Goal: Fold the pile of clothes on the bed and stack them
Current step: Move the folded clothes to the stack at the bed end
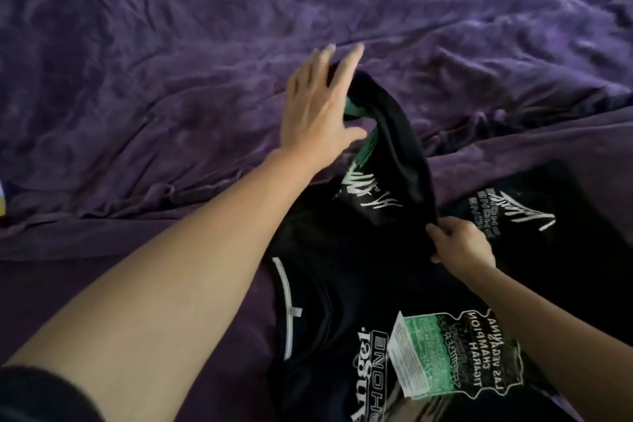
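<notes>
**Purple bed, black shirt mid-fold**

Head view. Surface: a bed under a rumpled purple cover [171,96], creased all over, with ridges running toward the far edge. Nothing of the room shows beyond a pale strip at the top edge.

Task item: the black printed shirt [342,284] lies on the near right part of the bed, collar toward you, and its far portion is lifted off the cover in a loop.

Your left hand [318,106] is at the top of that loop with its fingers straight. The cloth hangs across its thumb side, and no finger curls round it. Your right hand [462,243] has its fingers curled, pinching the loop's lower edge.

A second black printed garment [565,250] lies toward the right edge, just beside the shirt. I cannot tell whether it is already folded.

Risks, as judged:
- The raised fold only rests on straight fingers, so a quick move could let it slide off and bunch.
- The cover's ridges are soft and uneven, so the fold may land crooked.
- Black lies beside black, so you could catch the neighbouring garment's edge by mistake.
</notes>
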`<state>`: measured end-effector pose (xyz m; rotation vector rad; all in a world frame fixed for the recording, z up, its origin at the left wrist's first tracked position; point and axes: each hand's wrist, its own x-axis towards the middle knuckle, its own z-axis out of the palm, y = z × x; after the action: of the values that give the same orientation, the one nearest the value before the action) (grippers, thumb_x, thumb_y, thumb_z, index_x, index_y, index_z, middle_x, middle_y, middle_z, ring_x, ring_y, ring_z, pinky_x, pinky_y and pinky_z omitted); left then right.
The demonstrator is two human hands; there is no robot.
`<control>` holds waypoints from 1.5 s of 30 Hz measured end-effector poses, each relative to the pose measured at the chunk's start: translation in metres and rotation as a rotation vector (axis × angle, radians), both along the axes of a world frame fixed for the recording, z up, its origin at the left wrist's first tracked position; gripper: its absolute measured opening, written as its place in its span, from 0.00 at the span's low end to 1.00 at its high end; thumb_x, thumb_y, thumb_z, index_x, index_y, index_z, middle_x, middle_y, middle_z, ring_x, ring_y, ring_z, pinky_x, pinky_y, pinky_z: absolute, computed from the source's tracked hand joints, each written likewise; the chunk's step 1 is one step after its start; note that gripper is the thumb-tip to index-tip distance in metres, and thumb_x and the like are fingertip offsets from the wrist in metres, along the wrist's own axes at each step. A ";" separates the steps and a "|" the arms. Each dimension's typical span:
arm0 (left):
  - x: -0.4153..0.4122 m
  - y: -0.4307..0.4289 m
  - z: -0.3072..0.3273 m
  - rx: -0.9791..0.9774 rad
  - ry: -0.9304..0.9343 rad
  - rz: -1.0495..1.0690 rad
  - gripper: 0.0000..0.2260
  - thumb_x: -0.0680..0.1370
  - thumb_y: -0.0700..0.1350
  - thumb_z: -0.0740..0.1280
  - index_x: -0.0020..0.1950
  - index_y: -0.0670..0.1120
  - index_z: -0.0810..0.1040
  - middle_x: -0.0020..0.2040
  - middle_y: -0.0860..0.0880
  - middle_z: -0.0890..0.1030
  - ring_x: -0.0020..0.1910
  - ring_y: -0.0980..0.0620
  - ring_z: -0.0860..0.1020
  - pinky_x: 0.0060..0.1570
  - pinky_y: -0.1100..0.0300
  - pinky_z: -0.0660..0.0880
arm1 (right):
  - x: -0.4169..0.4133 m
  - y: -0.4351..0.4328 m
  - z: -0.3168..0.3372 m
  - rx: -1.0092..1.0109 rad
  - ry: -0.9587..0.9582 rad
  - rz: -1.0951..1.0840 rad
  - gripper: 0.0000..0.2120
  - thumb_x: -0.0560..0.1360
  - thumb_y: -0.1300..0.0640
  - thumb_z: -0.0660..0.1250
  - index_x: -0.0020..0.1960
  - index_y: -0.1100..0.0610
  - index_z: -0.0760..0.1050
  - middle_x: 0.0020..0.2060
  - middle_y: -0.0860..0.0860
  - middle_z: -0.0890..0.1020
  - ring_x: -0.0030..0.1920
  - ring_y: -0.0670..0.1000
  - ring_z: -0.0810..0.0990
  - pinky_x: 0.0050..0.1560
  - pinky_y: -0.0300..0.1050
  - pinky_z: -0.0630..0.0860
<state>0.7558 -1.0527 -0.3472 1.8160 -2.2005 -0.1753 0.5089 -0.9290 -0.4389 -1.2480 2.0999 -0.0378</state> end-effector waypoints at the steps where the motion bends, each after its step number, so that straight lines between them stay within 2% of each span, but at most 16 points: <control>1: 0.002 0.006 -0.012 0.039 0.035 0.031 0.42 0.65 0.56 0.76 0.75 0.51 0.61 0.71 0.43 0.67 0.69 0.41 0.66 0.65 0.46 0.65 | -0.005 0.000 0.001 -0.005 0.040 0.025 0.09 0.75 0.46 0.65 0.48 0.50 0.78 0.33 0.49 0.84 0.43 0.55 0.84 0.47 0.47 0.75; 4: 0.028 0.056 -0.064 0.307 0.154 0.291 0.29 0.70 0.57 0.73 0.67 0.49 0.69 0.64 0.45 0.73 0.63 0.41 0.72 0.58 0.46 0.72 | -0.004 -0.014 0.000 -0.198 0.136 0.089 0.13 0.73 0.44 0.66 0.54 0.49 0.78 0.46 0.52 0.84 0.49 0.59 0.81 0.46 0.48 0.73; 7: 0.055 0.115 -0.110 0.576 0.182 0.509 0.28 0.71 0.60 0.71 0.66 0.49 0.71 0.62 0.45 0.75 0.62 0.42 0.73 0.54 0.48 0.73 | 0.010 -0.066 -0.008 -0.371 -0.006 0.037 0.17 0.72 0.44 0.69 0.56 0.54 0.76 0.49 0.55 0.82 0.52 0.59 0.79 0.51 0.50 0.73; 10: 0.061 0.136 -0.133 0.484 0.325 0.612 0.20 0.71 0.53 0.73 0.59 0.45 0.77 0.53 0.45 0.81 0.55 0.43 0.78 0.49 0.50 0.75 | 0.029 -0.128 -0.022 -0.278 -0.163 -0.178 0.29 0.69 0.41 0.73 0.58 0.62 0.75 0.50 0.56 0.82 0.51 0.55 0.81 0.51 0.48 0.76; 12: 0.060 0.135 -0.137 0.431 0.391 0.597 0.10 0.73 0.48 0.72 0.49 0.43 0.80 0.44 0.46 0.83 0.47 0.43 0.80 0.46 0.50 0.77 | 0.046 -0.153 -0.031 -0.109 -0.421 -0.371 0.25 0.67 0.45 0.77 0.53 0.63 0.77 0.45 0.56 0.83 0.40 0.52 0.84 0.39 0.45 0.79; 14: 0.060 0.133 -0.132 0.373 0.462 0.562 0.08 0.74 0.45 0.71 0.48 0.41 0.80 0.43 0.45 0.82 0.46 0.43 0.80 0.49 0.47 0.77 | 0.055 -0.168 -0.036 -0.061 -0.652 -0.452 0.19 0.68 0.51 0.77 0.53 0.62 0.78 0.44 0.55 0.83 0.36 0.50 0.84 0.33 0.42 0.80; 16: 0.067 0.131 -0.126 0.295 0.503 0.554 0.07 0.75 0.43 0.70 0.49 0.40 0.79 0.44 0.44 0.82 0.46 0.43 0.80 0.50 0.47 0.77 | 0.043 -0.180 -0.029 -0.263 -0.582 -0.434 0.17 0.71 0.51 0.73 0.55 0.61 0.78 0.45 0.53 0.83 0.41 0.48 0.81 0.37 0.38 0.77; 19: 0.075 0.136 -0.128 0.287 0.437 0.583 0.04 0.76 0.43 0.69 0.46 0.42 0.78 0.40 0.44 0.81 0.41 0.40 0.79 0.45 0.45 0.77 | -0.021 -0.173 -0.012 -0.616 -0.260 -0.450 0.07 0.73 0.51 0.65 0.44 0.54 0.75 0.38 0.52 0.74 0.40 0.46 0.70 0.38 0.43 0.67; 24: 0.060 0.128 -0.135 0.373 0.264 0.707 0.08 0.77 0.45 0.68 0.53 0.44 0.78 0.49 0.41 0.82 0.51 0.37 0.78 0.46 0.47 0.75 | -0.106 -0.124 -0.017 -0.363 -0.241 -0.616 0.05 0.75 0.54 0.66 0.43 0.53 0.73 0.28 0.52 0.77 0.18 0.43 0.72 0.17 0.32 0.64; 26: 0.057 0.127 -0.136 0.395 0.225 0.756 0.10 0.77 0.47 0.68 0.57 0.46 0.77 0.53 0.41 0.81 0.54 0.37 0.77 0.47 0.46 0.74 | -0.114 -0.103 -0.023 -0.314 -0.212 -0.556 0.08 0.75 0.53 0.69 0.52 0.52 0.75 0.37 0.51 0.80 0.23 0.43 0.78 0.19 0.34 0.71; 28: 0.055 0.136 -0.134 0.365 0.214 0.759 0.13 0.76 0.47 0.69 0.59 0.47 0.75 0.55 0.42 0.80 0.55 0.37 0.76 0.47 0.46 0.74 | -0.119 -0.071 -0.029 -0.362 -0.124 -0.466 0.15 0.72 0.52 0.72 0.57 0.52 0.75 0.45 0.52 0.82 0.38 0.51 0.83 0.41 0.44 0.81; 29: 0.054 0.145 -0.132 0.333 0.220 0.745 0.14 0.75 0.46 0.69 0.60 0.47 0.73 0.56 0.42 0.78 0.55 0.38 0.76 0.46 0.46 0.73 | -0.118 -0.051 -0.030 -0.392 -0.069 -0.410 0.16 0.72 0.52 0.72 0.58 0.52 0.75 0.44 0.50 0.82 0.42 0.53 0.82 0.49 0.49 0.79; 32: 0.050 0.191 -0.123 0.246 0.251 0.726 0.19 0.73 0.47 0.71 0.62 0.47 0.71 0.58 0.43 0.74 0.56 0.41 0.74 0.44 0.46 0.73 | -0.101 0.022 -0.026 -0.470 -0.043 -0.245 0.11 0.72 0.52 0.71 0.54 0.49 0.76 0.35 0.41 0.78 0.37 0.48 0.77 0.42 0.42 0.70; 35: 0.039 0.261 -0.114 0.261 0.253 0.734 0.20 0.73 0.45 0.72 0.62 0.46 0.72 0.57 0.44 0.74 0.55 0.41 0.75 0.45 0.45 0.75 | -0.080 0.101 -0.022 -0.386 -0.115 -0.141 0.07 0.74 0.51 0.70 0.51 0.48 0.76 0.34 0.41 0.78 0.34 0.44 0.77 0.35 0.41 0.71; 39: 0.016 0.371 -0.105 0.500 0.233 0.768 0.18 0.73 0.46 0.72 0.60 0.44 0.75 0.54 0.44 0.77 0.52 0.41 0.77 0.45 0.49 0.73 | -0.052 0.204 -0.022 -0.131 -0.197 0.033 0.05 0.74 0.50 0.70 0.48 0.49 0.78 0.35 0.44 0.81 0.38 0.51 0.80 0.40 0.49 0.77; 45: 0.001 0.493 -0.100 0.735 0.351 0.748 0.18 0.72 0.47 0.74 0.60 0.44 0.77 0.48 0.46 0.80 0.50 0.45 0.79 0.50 0.54 0.74 | -0.030 0.327 -0.022 0.098 -0.222 0.206 0.11 0.73 0.40 0.68 0.43 0.48 0.77 0.36 0.47 0.82 0.42 0.52 0.81 0.41 0.46 0.74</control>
<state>0.7564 -0.5594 -0.4469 2.5749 -1.1593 -1.1344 0.4792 -0.6019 -0.4613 -1.3296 1.7571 0.0180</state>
